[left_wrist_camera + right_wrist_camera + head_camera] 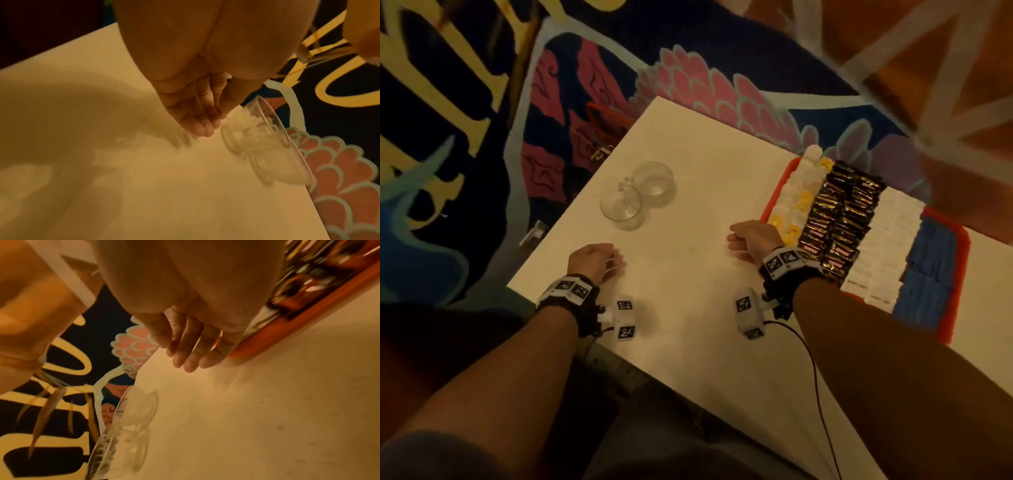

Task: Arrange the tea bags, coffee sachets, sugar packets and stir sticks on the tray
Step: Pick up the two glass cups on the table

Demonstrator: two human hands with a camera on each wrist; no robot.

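Both the left hand (592,259) and right hand (753,240) hung relaxed and empty over the table (705,291); packets lay in rows on the tray (959,274), so arranging looked finished, perhaps only checking remained

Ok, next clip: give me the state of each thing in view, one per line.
Left hand: empty, fingers loosely curled, over the table.
Right hand: empty, fingers relaxed, beside the tray's near edge.
Tray: on the table, filled with rows.
Dark sachets: lined up in the tray's middle.
White packets: rowed beside them.
Blue packets: rowed at the tray's right.
Two glass cups: upright, empty, side by side.
Table: bears tray and cups.
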